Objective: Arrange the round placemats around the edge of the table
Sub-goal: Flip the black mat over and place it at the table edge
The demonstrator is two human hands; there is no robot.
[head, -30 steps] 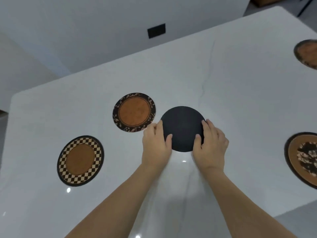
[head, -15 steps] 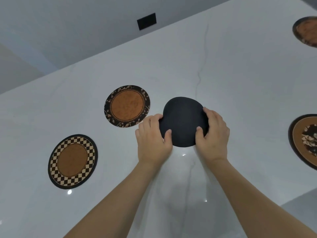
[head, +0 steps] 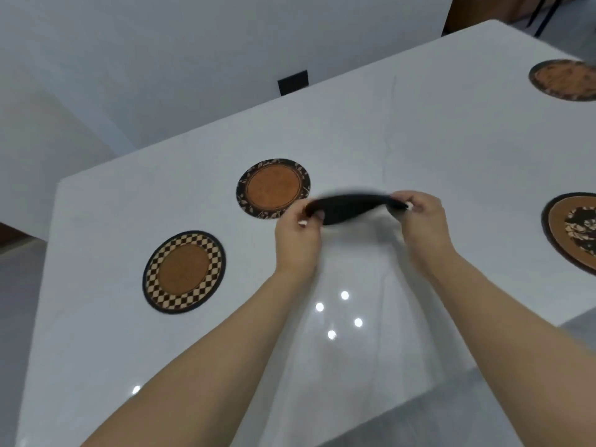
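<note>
Pinching the black placemat point(head: 350, 208) at both ends, the left hand point(head: 298, 240) and right hand point(head: 422, 225) have it up off the white worktop point(head: 419, 140), seen nearly edge-on and bowed in the middle. Each grip is closed on the mat's rim, left on the left end and right on the right, so the mat spans the gap between the two hands.

Here's the risk: it's thin and floppy, held only at the rim, and it looks mid-turn. One pinch slipping would likely drop it, and the leaf-bordered placemat point(head: 273, 188) sits just beside the left hand, close enough to be covered or knocked askew. It hangs over the middle of the worktop too, so setting it straight down would leave it short of any edge.

Elsewhere the checkered placemat point(head: 184, 271) lies near the left edge, with a floral placemat point(head: 572, 230) at the right of the view and another brown placemat point(head: 564, 79) at the far right.
</note>
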